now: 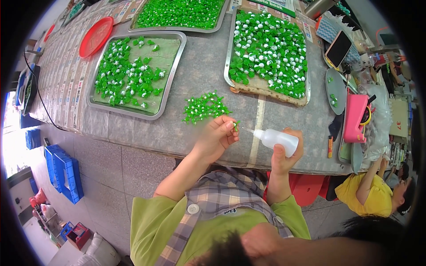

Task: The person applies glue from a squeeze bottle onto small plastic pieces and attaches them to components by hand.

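Observation:
My left hand (pixel 216 138) pinches a small green plastic piece (pixel 235 127) with a white spot between thumb and fingertips, just over the table's front part. Wrapped in my right hand (pixel 284 166) is a white squeeze bottle (pixel 282 141), tilted so its thin needle tip points left at the green piece. Whether the tip touches the piece is too small to tell. Just beyond my left hand lies a loose pile of small green pieces with white spots (pixel 205 107).
A metal tray (pixel 167 95) of green pieces with white balls stands at left, a fuller tray (pixel 229 57) at right, another tray (pixel 217 25) behind. A red plate (pixel 96 37), a phone (pixel 338 49), a pink tape dispenser (pixel 355 119) and a person in yellow (pixel 363 195) are around.

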Demonstrator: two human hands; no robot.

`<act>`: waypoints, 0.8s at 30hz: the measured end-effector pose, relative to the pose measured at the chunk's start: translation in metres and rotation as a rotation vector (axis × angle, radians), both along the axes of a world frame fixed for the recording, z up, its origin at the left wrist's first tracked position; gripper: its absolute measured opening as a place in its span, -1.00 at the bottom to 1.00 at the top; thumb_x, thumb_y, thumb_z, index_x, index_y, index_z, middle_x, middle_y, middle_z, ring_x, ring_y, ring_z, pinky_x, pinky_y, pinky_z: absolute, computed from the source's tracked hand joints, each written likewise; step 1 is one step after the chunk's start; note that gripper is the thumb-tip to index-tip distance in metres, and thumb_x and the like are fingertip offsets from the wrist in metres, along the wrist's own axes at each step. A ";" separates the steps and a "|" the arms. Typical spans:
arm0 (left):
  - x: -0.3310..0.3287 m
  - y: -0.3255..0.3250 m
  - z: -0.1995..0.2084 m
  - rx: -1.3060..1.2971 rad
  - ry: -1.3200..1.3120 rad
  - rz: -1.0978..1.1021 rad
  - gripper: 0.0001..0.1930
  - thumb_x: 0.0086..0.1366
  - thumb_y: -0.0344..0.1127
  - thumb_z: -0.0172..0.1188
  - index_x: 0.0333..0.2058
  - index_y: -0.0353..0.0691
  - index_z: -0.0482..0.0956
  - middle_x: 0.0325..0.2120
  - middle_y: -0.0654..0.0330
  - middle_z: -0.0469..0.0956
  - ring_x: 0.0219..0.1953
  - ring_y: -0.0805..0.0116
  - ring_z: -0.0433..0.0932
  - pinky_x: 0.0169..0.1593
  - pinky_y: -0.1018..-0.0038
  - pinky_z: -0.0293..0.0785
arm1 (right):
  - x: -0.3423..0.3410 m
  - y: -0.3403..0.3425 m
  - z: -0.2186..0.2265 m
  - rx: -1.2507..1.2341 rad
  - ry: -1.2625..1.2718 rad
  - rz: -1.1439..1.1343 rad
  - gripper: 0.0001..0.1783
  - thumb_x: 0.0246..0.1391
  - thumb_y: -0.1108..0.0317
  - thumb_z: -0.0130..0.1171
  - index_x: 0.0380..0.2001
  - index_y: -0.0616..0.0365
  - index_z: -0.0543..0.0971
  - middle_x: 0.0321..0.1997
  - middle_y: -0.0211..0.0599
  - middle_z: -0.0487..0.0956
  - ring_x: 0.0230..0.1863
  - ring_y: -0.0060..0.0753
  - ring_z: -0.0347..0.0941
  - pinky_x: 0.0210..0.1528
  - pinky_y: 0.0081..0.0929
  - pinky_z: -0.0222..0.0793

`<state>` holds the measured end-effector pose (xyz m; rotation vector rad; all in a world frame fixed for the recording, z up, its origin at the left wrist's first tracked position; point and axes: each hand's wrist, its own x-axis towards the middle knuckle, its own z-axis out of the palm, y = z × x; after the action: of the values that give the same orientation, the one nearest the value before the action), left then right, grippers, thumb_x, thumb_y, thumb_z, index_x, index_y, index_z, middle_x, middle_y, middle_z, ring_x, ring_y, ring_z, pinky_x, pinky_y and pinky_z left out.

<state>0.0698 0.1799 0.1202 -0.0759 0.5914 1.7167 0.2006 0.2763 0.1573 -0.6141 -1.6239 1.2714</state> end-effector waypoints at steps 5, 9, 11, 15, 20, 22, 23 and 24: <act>0.000 0.000 0.000 -0.014 0.010 0.006 -0.89 0.04 -0.32 0.03 -0.49 -0.20 0.34 -0.61 0.27 0.32 -0.54 0.52 0.28 -0.45 0.64 0.31 | -0.001 0.000 -0.002 0.013 -0.009 -0.011 -0.60 -0.31 0.13 0.18 -0.52 0.21 0.31 -0.64 -0.41 0.32 -0.61 -0.66 0.18 -0.58 -0.76 0.07; 0.000 0.000 -0.002 0.013 -0.001 0.012 -0.88 0.05 -0.30 0.02 -0.51 -0.20 0.33 -0.63 0.28 0.31 -0.55 0.52 0.27 -0.46 0.64 0.27 | 0.001 -0.001 0.002 -0.063 -0.006 -0.065 -0.51 -0.33 -0.01 0.15 -0.55 0.22 0.29 -0.59 -0.43 0.20 -0.56 -0.60 0.10 -0.51 -0.68 0.00; 0.001 0.000 -0.002 0.014 -0.005 0.013 -0.88 0.05 -0.29 0.01 -0.53 -0.20 0.32 -0.65 0.28 0.30 -0.56 0.52 0.26 -0.47 0.64 0.24 | 0.001 0.000 0.002 -0.061 -0.011 -0.067 -0.51 -0.33 -0.01 0.15 -0.55 0.22 0.29 -0.59 -0.43 0.20 -0.56 -0.60 0.10 -0.51 -0.68 0.00; 0.001 0.000 -0.002 0.013 -0.003 0.012 -0.87 0.05 -0.29 0.01 -0.53 -0.21 0.32 -0.65 0.28 0.30 -0.56 0.52 0.26 -0.47 0.64 0.24 | -0.001 0.000 0.000 -0.022 0.038 -0.047 -0.57 -0.31 0.08 0.17 -0.54 0.21 0.30 -0.63 -0.43 0.26 -0.60 -0.65 0.13 -0.58 -0.74 0.01; 0.001 0.000 -0.001 0.020 -0.007 0.004 -0.86 0.05 -0.28 0.02 -0.55 -0.21 0.31 -0.66 0.28 0.30 -0.56 0.52 0.26 -0.48 0.64 0.24 | 0.000 0.000 -0.001 -0.016 0.008 -0.057 -0.58 -0.32 0.09 0.18 -0.54 0.20 0.31 -0.63 -0.42 0.26 -0.60 -0.65 0.13 -0.58 -0.74 0.02; 0.000 0.000 0.000 0.017 -0.002 0.004 -0.86 0.05 -0.28 0.02 -0.55 -0.21 0.31 -0.66 0.28 0.30 -0.56 0.52 0.26 -0.48 0.64 0.24 | 0.000 0.000 -0.002 -0.022 0.009 -0.057 -0.58 -0.32 0.09 0.18 -0.54 0.20 0.31 -0.63 -0.42 0.27 -0.60 -0.65 0.12 -0.58 -0.74 0.02; 0.000 0.000 0.000 0.013 0.002 0.004 -0.86 0.05 -0.28 0.02 -0.55 -0.21 0.31 -0.66 0.28 0.30 -0.56 0.52 0.26 -0.48 0.65 0.24 | 0.000 0.000 -0.002 -0.009 -0.008 -0.067 -0.58 -0.32 0.09 0.18 -0.54 0.20 0.31 -0.63 -0.42 0.27 -0.60 -0.65 0.13 -0.58 -0.74 0.02; 0.001 0.000 0.001 0.014 0.003 0.004 -0.86 0.05 -0.28 0.02 -0.55 -0.21 0.31 -0.66 0.28 0.30 -0.56 0.52 0.26 -0.48 0.65 0.24 | 0.001 0.000 -0.002 0.003 -0.025 -0.076 -0.58 -0.32 0.09 0.18 -0.54 0.20 0.31 -0.63 -0.42 0.27 -0.60 -0.65 0.13 -0.57 -0.74 0.03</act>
<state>0.0704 0.1802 0.1209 -0.0644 0.5824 1.7244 0.2013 0.2767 0.1551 -0.6861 -1.6079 1.2096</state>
